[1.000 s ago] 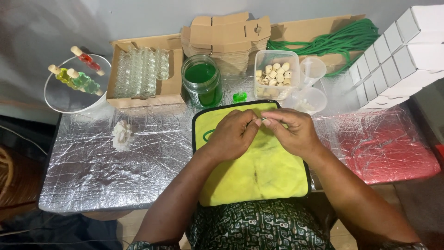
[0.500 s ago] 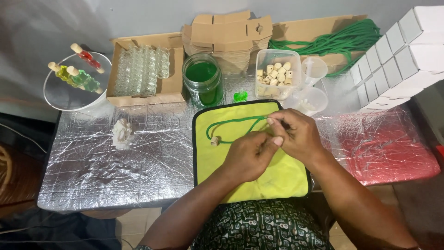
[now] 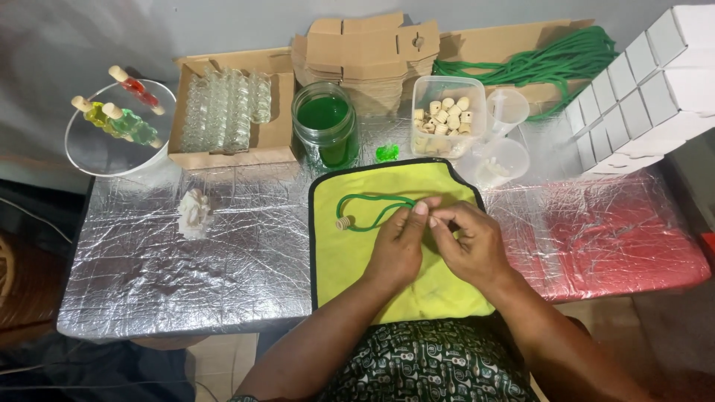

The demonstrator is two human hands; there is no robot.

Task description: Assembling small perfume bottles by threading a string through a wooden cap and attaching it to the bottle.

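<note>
On the yellow cloth [image 3: 387,246], which covers the middle of the foil-clad surface [image 3: 186,275], lies a loop of green cord [image 3: 372,202] with a small wooden bead [image 3: 343,222] threaded at its far-left end. The left hand [image 3: 396,249] and right hand [image 3: 469,246] meet just right of that loop, fingers pinched closed on the cord's ends. The cord looks light, soft and limp, so it likely sags wherever it is unsupported; holding close to the tips seems best. The bead seems hard, smooth and apt to slide. Behind the cloth stands a jar of green liquid [image 3: 324,130].
</note>
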